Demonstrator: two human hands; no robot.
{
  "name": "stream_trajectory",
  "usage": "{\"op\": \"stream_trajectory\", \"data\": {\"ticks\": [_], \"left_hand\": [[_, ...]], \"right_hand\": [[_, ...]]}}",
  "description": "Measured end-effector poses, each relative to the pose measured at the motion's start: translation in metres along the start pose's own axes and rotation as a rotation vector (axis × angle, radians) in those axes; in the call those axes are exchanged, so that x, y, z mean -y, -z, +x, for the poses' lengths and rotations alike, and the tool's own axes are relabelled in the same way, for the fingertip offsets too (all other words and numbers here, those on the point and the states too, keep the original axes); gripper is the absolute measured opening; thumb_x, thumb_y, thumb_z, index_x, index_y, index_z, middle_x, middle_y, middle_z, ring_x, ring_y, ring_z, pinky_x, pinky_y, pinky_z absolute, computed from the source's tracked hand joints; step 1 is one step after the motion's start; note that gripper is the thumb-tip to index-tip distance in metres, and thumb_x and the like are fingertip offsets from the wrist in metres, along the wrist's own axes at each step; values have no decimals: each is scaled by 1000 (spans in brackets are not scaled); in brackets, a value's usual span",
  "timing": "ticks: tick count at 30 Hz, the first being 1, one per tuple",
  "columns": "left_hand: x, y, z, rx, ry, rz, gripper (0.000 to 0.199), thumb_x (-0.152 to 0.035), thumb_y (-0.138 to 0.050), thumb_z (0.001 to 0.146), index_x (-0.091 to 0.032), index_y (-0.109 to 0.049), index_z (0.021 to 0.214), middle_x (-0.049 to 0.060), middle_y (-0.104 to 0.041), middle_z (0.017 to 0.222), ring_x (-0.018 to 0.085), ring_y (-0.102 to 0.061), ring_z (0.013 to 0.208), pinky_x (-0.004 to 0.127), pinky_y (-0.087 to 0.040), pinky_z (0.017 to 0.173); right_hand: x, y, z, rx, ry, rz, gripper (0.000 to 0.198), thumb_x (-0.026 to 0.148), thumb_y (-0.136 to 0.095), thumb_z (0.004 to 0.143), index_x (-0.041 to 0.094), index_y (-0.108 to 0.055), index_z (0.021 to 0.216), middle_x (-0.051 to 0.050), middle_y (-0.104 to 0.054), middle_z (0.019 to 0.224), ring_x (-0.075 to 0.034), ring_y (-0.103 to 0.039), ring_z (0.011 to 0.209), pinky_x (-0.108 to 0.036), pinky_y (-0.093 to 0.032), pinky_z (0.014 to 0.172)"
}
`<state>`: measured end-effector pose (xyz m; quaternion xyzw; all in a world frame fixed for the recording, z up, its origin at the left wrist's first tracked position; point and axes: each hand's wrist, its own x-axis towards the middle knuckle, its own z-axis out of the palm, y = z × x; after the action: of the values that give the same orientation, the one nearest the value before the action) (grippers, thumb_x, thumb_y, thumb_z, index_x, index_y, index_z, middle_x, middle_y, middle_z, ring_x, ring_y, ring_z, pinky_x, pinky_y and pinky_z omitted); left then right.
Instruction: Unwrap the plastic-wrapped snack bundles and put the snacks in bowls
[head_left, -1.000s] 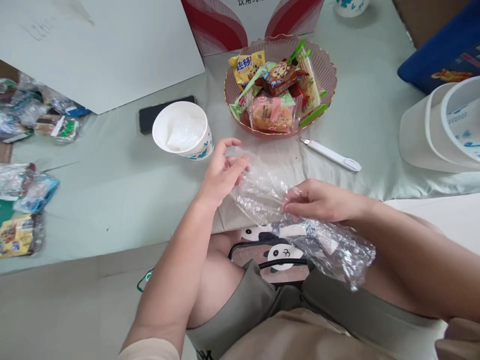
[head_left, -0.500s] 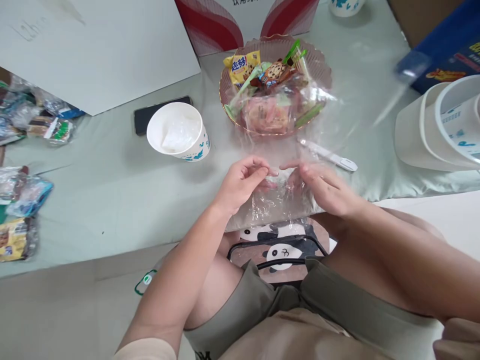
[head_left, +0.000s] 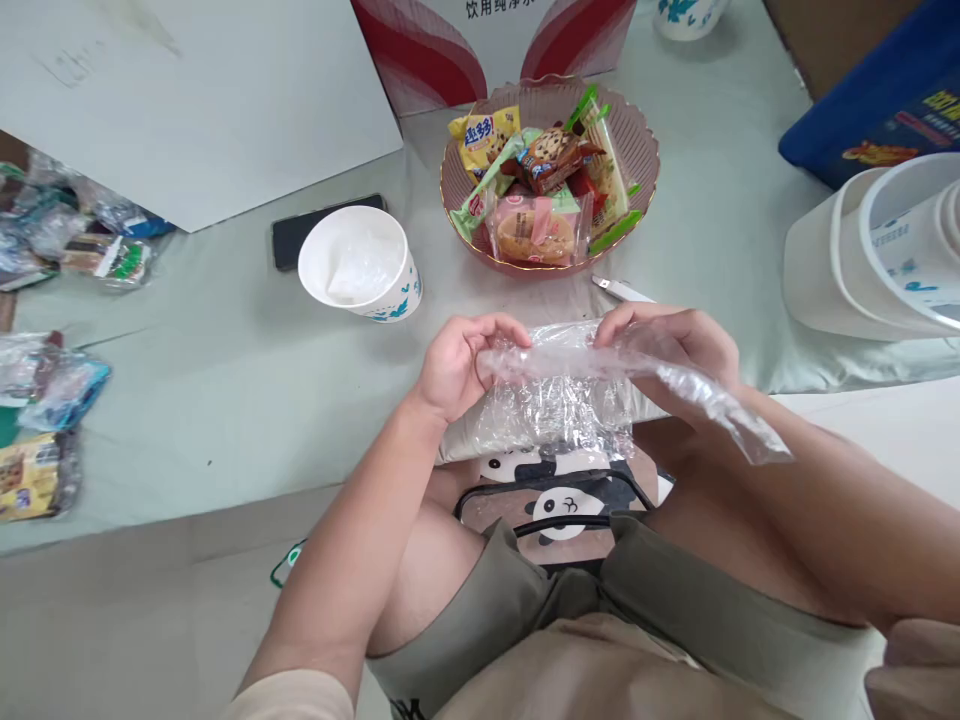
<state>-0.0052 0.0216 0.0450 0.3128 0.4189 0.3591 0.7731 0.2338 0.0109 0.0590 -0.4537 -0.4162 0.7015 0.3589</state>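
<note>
With fingers partly curled, the left hand [head_left: 469,365] is pinching a clear, crinkled plastic film [head_left: 570,405]; the right hand [head_left: 675,345], also half-closed, is gripping its other side, so the film is hanging between them. Uneven pulling could be tearing or slipping this thin sheet. Ahead-left of the left hand, a white, blue-printed paper cup [head_left: 403,293] is holding crumpled clear plastic [head_left: 364,265]; beyond both hands, a pink, translucent, gold-rimmed fluted bowl [head_left: 637,125] is holding wrapped snacks [head_left: 551,157].
</note>
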Motion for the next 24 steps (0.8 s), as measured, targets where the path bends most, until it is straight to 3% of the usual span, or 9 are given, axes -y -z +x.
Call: {"op": "stream_trajectory", "data": {"ticks": [3, 5, 7, 10, 12, 16, 18, 21, 24], "left_hand": [[2, 1, 1, -29, 20, 56, 36, -53, -66, 83, -16, -66, 83, 4, -68, 83, 14, -69, 70, 23, -56, 60], [4, 1, 0, -22, 5, 104, 35, -42, -79, 74, -18, -67, 97, 4, -68, 99, 14, -70, 79, 22, -57, 63], [7, 0, -1, -3, -43, 132, 49, -31, -87, 66, -22, -65, 109, 6, -64, 124, 14, -69, 83, 25, -59, 66], [9, 1, -2, 34, -121, 129, 59, -24, -87, 64, -26, -62, 118, 7, -53, 143, 16, -71, 87, 26, -60, 66], [9, 3, -2, 38, -165, 110, 61, -23, -85, 68, -30, -60, 123, 6, -55, 139, 22, -74, 95, 27, -59, 65], [5, 4, -4, -29, -232, 57, 60, -24, -80, 74, -36, -55, 127, 2, -65, 119, 22, -76, 95, 27, -60, 66], [4, 3, -5, -4, -210, 36, 61, -26, -80, 75, -36, -52, 128, 1, -69, 109, 20, -76, 86, 29, -62, 68], [4, 2, -7, 97, -147, 109, 62, -24, -82, 73, -32, -54, 128, 0, -74, 94, 15, -72, 72, 28, -61, 67], [6, 2, -7, 57, -165, 199, 48, -22, -79, 74, -25, -60, 118, -1, -72, 81, 10, -65, 61, 23, -57, 61]], "right_hand": [[0, -1, 1, -45, 32, -197, 52, 70, -53, 86, 21, -69, 76, -6, -65, 71, -17, -55, 59, -33, -45, 55], [-1, -4, 1, -107, 90, -370, 41, 62, -65, 85, 21, -69, 79, -4, -63, 71, -13, -50, 57, -30, -41, 53], [-2, -9, 0, -161, 117, -411, 32, 46, -79, 78, 23, -67, 97, 0, -61, 74, -11, -48, 56, -28, -39, 52], [-3, -15, 0, -219, 108, -207, 70, 31, -88, 69, 31, -52, 129, 3, -64, 82, -13, -57, 63, -29, -48, 59], [-4, -17, 0, -201, 65, -53, 77, 30, -90, 65, 31, -49, 131, 3, -67, 86, -15, -64, 71, -31, -54, 69], [-8, -17, 2, -34, -98, -13, 42, 41, -89, 68, 21, -65, 97, -2, -69, 85, -16, -66, 76, -33, -57, 75], [-10, -16, 2, -66, -86, -38, 35, 45, -86, 73, 20, -66, 87, -2, -68, 81, -15, -64, 72, -32, -56, 71], [-10, -17, 3, -168, -32, -21, 33, 46, -82, 78, 22, -64, 89, -1, -65, 80, -13, -60, 67, -30, -53, 63], [-6, -19, 1, -176, -13, 32, 41, 42, -84, 75, 25, -61, 105, 0, -65, 86, -13, -61, 68, -29, -53, 62]]}}
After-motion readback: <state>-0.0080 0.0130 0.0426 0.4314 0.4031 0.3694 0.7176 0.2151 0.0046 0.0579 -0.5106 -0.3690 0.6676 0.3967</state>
